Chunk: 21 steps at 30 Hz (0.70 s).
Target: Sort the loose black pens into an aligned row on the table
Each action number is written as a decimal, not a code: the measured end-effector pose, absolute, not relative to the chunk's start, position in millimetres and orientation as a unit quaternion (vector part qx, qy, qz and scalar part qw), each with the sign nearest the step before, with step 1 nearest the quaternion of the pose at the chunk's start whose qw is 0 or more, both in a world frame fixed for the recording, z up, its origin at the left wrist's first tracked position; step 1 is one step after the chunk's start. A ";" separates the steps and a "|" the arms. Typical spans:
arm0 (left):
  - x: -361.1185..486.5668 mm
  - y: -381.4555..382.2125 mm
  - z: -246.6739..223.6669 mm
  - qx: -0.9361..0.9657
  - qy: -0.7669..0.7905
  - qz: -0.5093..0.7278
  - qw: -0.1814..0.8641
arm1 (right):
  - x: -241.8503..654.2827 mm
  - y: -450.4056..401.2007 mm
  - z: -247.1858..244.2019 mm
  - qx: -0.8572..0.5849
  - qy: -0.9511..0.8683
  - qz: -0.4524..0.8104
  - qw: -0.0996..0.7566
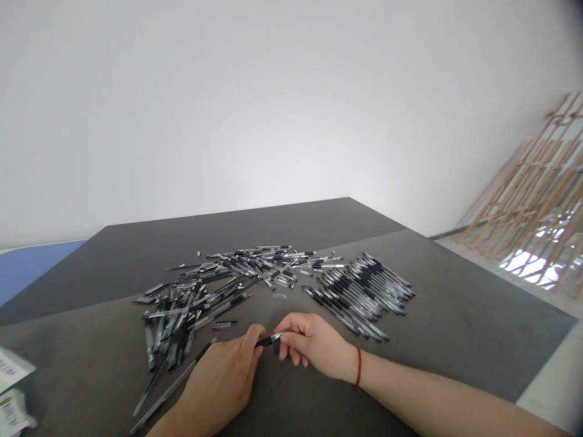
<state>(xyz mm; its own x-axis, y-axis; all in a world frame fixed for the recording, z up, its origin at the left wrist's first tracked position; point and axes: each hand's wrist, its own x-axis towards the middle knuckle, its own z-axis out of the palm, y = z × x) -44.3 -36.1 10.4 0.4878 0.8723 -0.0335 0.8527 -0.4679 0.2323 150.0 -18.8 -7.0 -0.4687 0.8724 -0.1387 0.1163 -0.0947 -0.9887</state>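
Observation:
Just in front of me, my left hand [218, 376] is closed around a black-gripped pen [265, 341], whose front end points right. My right hand [314, 343], with a red cord on the wrist, pinches that front end between thumb and fingers. Whatever small part lies inside the pinch is hidden. Left of the hands is a loose heap of pen parts [180, 312], and a second jumbled heap [255, 267] spreads behind them. To the right, many assembled-looking pens [359, 288] lie side by side in slanted rows. A small clear piece [279, 296] sits beyond my fingers.
Everything lies on a dark grey table [437, 303] against a white wall [291, 109]. White printed packets [13, 394] are at the near left edge. A blue surface [36, 267] adjoins the far left. Wooden slatted frames [532, 200] lean at the right.

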 end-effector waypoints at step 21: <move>-33.6 -38.7 10.8 0.807 0.532 0.171 0.190 | 136.1 -14.5 -3.3 -0.340 -0.567 0.616 0.428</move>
